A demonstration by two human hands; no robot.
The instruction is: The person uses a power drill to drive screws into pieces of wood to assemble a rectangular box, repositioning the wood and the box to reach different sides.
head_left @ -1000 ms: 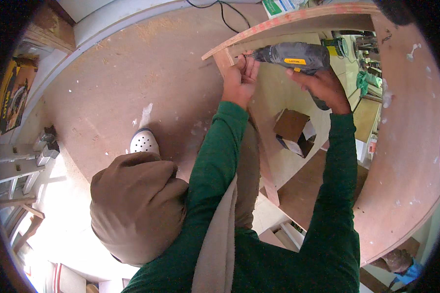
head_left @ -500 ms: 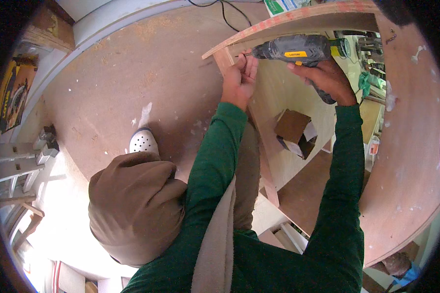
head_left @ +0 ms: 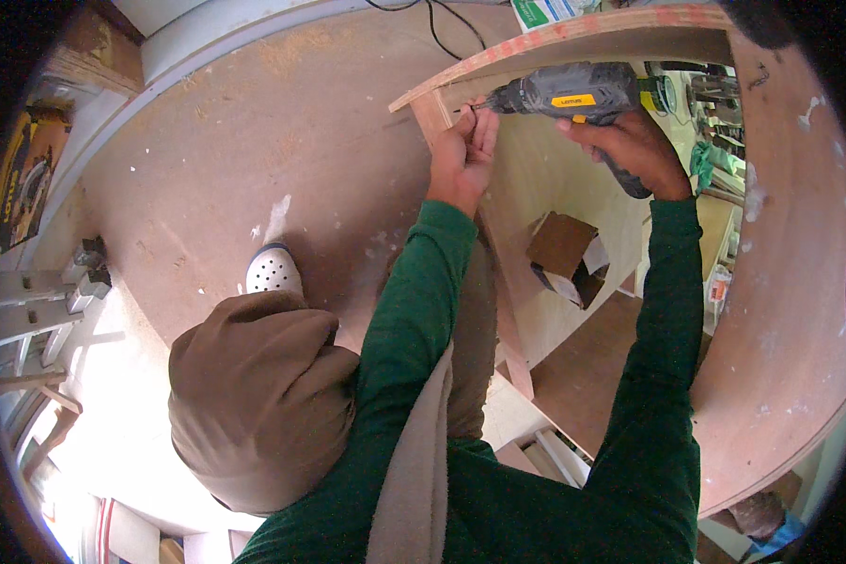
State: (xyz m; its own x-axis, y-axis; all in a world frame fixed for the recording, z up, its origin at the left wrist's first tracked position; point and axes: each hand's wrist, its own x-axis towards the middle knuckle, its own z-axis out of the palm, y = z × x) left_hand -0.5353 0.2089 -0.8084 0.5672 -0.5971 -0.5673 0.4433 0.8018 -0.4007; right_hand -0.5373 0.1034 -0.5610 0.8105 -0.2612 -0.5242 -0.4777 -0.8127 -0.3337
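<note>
My right hand [head_left: 637, 150] is wrapped round the grip of a dark grey cordless drill [head_left: 611, 86] with a yellow label. The drill lies level, its chuck pointing left. At the bit end, my left hand [head_left: 464, 158] has its thumb and fingers pinched together; whatever small piece they hold is too small to make out. A thin dark tip shows just left of the fingers. It faces the upright wooden strip [head_left: 431, 115] of a plywood frame, just under the frame's curved top edge [head_left: 573, 36].
An open brown cardboard box [head_left: 559, 242] rests on the pale plywood panel [head_left: 526, 169] inside the frame. A wide wooden board [head_left: 790, 282] curves down the right. Beyond the frame, a black cable [head_left: 434, 28] lies on the floor. A ladder [head_left: 28, 320] stands left.
The drill and my right hand have shifted very slightly to the right. My left hand stays pinched by the bit.
</note>
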